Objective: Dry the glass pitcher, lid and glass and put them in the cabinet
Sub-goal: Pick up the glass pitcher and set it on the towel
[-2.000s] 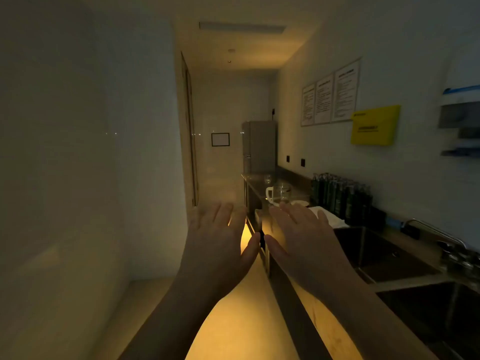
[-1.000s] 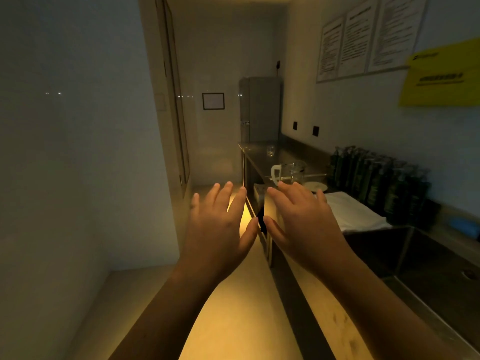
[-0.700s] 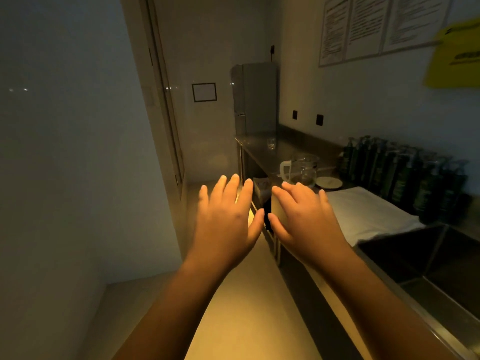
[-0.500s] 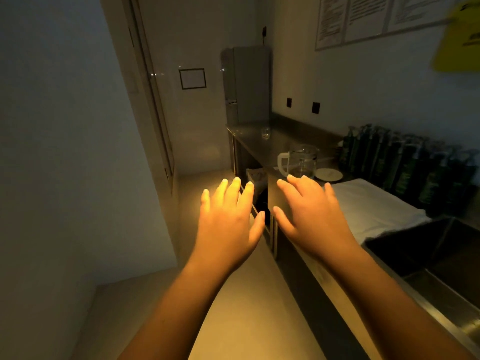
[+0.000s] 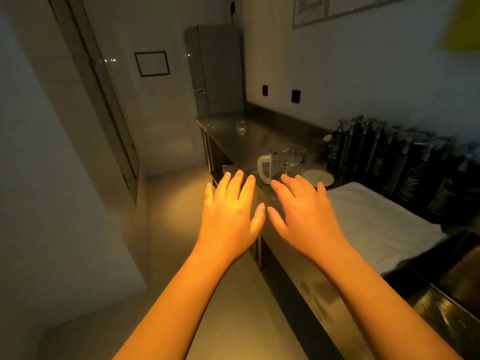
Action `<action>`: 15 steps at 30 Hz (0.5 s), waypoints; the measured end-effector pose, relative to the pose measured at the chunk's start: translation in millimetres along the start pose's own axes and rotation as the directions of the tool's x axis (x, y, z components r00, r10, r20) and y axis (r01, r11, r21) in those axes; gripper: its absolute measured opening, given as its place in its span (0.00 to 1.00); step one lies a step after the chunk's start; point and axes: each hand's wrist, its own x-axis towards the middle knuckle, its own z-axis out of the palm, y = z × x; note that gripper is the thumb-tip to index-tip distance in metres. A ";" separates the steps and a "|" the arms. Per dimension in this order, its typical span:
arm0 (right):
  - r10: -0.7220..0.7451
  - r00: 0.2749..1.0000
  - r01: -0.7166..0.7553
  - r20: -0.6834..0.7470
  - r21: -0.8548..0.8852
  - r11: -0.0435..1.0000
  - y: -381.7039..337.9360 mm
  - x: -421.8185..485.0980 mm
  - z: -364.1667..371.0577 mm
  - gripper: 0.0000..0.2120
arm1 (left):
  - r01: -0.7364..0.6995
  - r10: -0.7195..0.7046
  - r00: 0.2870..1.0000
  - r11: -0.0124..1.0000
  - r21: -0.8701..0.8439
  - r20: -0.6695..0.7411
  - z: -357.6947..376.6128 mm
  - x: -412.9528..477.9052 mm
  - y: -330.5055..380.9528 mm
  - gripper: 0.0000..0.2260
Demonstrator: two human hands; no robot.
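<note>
Both hands were stretched out ahead, palms down, holding nothing. The left hand (image 5: 228,216) had its fingers straight and slightly fanned, and it hovered over the floor (image 5: 181,229) just beside the front edge of the surface (image 5: 249,144). The right hand (image 5: 304,216) was likewise flat with its fingers spread, above that front edge. Their thumbs pointed toward each other, close but apart.

Just beyond the right hand's fingertips stood the glass pitcher (image 5: 285,162), upright on the steel surface, with its white handle turned to the left. To its right lay a round white lid (image 5: 319,178), flat on the surface and near the pitcher but apart from it. The glass (image 5: 240,125) stood upright much farther back on the same surface, well apart from both, close to the far left corner.

A white cloth (image 5: 376,224) lay spread on the surface to the right of the right hand, its far end near the lid. A row of dark pump bottles (image 5: 389,157) lined the wall behind the cloth. A sink basin (image 5: 454,281) opened at the lower right. At the far end of the surface rose a tall grey fridge (image 5: 215,68), and a small dark-framed notice (image 5: 152,63) hung on the end wall to its left. The room was dim, with warm yellow light falling on the hands and the floor.
</note>
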 end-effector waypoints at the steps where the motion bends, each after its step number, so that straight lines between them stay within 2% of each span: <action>1: 0.014 1.000 -0.014 0.013 0.006 1.000 7.2 12.7 6.6 0.23 | -0.005 0.005 1.000 1.000 -0.011 0.005 11.2 13.5 -2.5 0.25; 5: 0.033 0.999 -0.033 0.014 -0.013 0.999 33.5 55.6 39.7 0.23 | -0.016 0.017 0.999 0.999 -0.040 0.032 53.1 55.7 -13.7 0.24; 11: 0.091 0.990 -0.091 0.104 -0.009 0.996 49.9 104.5 87.8 0.24 | -0.034 0.046 0.992 0.994 -0.102 0.121 109.3 101.5 -45.2 0.24; 15: 0.144 0.987 -0.138 0.068 -0.085 0.987 54.9 140.0 127.2 0.25 | -0.068 0.094 0.983 0.984 -0.165 0.156 147.4 138.7 -71.8 0.23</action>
